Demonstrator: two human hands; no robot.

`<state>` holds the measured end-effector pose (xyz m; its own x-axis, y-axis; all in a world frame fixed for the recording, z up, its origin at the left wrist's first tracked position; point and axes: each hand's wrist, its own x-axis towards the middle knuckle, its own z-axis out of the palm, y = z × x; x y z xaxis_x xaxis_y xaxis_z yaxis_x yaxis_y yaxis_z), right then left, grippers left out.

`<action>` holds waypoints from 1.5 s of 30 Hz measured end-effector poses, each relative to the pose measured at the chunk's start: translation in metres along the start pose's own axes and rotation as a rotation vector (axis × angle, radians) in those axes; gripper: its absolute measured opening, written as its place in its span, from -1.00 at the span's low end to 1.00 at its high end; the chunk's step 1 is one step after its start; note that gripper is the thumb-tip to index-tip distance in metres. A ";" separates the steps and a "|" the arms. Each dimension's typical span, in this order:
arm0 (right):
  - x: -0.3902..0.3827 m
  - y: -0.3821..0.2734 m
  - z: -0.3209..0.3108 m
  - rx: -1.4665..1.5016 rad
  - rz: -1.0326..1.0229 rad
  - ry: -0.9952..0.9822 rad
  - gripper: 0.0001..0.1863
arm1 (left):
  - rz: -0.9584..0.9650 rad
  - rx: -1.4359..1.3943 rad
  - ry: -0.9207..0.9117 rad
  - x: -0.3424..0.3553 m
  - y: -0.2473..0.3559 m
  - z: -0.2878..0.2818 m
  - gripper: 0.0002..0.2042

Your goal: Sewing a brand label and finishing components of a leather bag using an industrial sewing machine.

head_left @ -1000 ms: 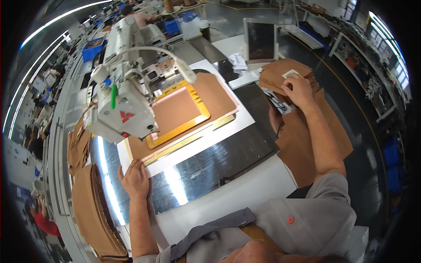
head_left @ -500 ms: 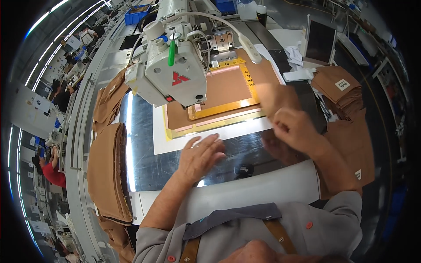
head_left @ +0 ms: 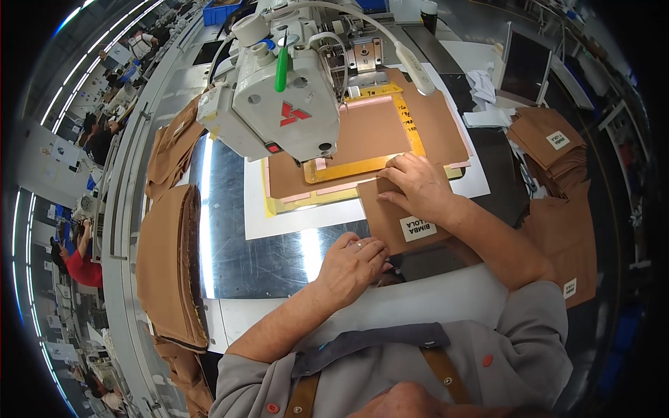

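Observation:
A brown fabric panel with a white label lies slanted in front of me, over the edge of the white sheet and the metal plate. My right hand grips it near its far edge, thumb and fingers bent together. At its near left corner my left hand is closed, fingers curled against the edge; the fingertips are partly hidden. Beyond, a yellow frame with handwritten marks rests on a larger brown fabric piece, beside the sewing machine head.
Folded brown fabric is piled at the left. More labelled brown pieces are stacked at the right, near a dark screen. A green-handled tool stands at the machine head, and a white lamp hangs over the work.
My right hand has brought the labelled panel in from the right, toward the yellow frame. My left hand has moved right and closed at the panel's corner. The view has shifted slightly.

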<state>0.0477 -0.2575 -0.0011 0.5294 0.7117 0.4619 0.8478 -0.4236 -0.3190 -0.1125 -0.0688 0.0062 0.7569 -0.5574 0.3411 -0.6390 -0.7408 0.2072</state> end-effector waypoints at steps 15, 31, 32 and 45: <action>0.017 0.008 0.004 0.232 0.074 -0.080 -0.85 | 0.044 -0.016 0.039 -0.013 -0.011 0.007 -0.81; 0.105 0.059 0.017 0.212 0.134 -0.015 -0.83 | 0.177 0.368 0.168 0.025 -0.086 -0.010 -0.77; 0.115 0.065 0.022 0.214 0.144 -0.040 -0.77 | 0.156 0.380 0.192 0.028 -0.095 -0.007 -0.74; 0.176 0.090 0.065 -0.040 0.359 -0.067 -0.74 | -0.174 0.438 0.189 0.037 -0.143 0.013 -0.68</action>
<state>0.2155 -0.1337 -0.0026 0.7912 0.5483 0.2707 0.6097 -0.6737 -0.4175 0.0082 0.0116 -0.0228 0.7830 -0.3647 0.5039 -0.3578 -0.9267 -0.1147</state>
